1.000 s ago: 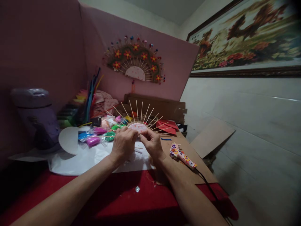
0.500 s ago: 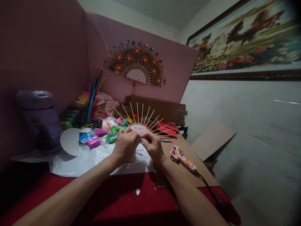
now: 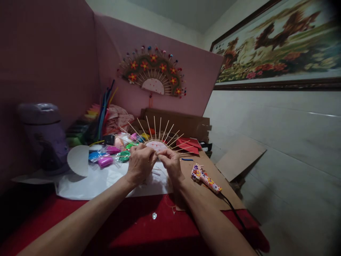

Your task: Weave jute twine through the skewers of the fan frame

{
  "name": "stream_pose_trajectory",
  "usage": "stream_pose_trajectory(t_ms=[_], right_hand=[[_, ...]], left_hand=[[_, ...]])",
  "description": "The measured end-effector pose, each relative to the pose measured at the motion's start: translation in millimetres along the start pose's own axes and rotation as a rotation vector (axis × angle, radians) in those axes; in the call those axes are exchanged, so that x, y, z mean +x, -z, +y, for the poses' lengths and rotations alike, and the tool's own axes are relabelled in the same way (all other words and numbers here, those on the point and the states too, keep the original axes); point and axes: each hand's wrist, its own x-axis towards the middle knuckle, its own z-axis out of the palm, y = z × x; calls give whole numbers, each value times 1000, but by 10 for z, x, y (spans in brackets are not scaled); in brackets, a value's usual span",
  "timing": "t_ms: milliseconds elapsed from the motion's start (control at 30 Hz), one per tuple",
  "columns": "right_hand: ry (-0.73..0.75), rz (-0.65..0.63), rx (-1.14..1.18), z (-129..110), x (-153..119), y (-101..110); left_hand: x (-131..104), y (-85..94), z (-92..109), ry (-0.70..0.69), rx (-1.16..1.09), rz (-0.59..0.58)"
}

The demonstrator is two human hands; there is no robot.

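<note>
Both my hands are closed on the lower edge of a handmade fan (image 3: 157,145). It has a half-round centre covered in white cloth with pinkish-red dots, and several thin wooden sticks spread out from it. My left hand (image 3: 141,161) pinches the edge from the left, while my right hand (image 3: 172,164) pinches it from the right. The fingertips nearly meet, and whatever lies between them is hidden. Under the hands is a white sheet (image 3: 103,183) on a red cloth (image 3: 128,224).
A flowered glue gun (image 3: 206,179) with a black cord lies on cardboard (image 3: 218,202) at the right. Bagged coloured clay (image 3: 106,161) and a purple canister (image 3: 44,138) stand left. A finished fan (image 3: 153,85) hangs on the pink board. A clear gem (image 3: 154,216) lies in front.
The whole view has shifted slightly. My fingertips have drawn a little closer together at the fan's lower edge; both hands keep their hold.
</note>
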Motion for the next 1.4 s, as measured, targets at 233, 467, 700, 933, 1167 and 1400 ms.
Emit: stream_pose_trajectory(t_ms=[233,467,700,933,1167,1400], right_hand=[[29,14,-77,64,1,36],[116,-36,-246,119,-35,56],[265,-83,-448,83,-96,53],[193,-76,-321,55,-111,14],[78,78,-126,-7,-142,-36],[-95,110,93,44,-23,-14]], left_hand=[[12,-16,-105,-40,-43,-71],[18,48,-84,-160,22,-78],[5,46,-66,-164,63,-102],[15,85,-9,-172,1,-43],[119,136,-262,74,-55,136],[173,208,-357,210,-240,178]])
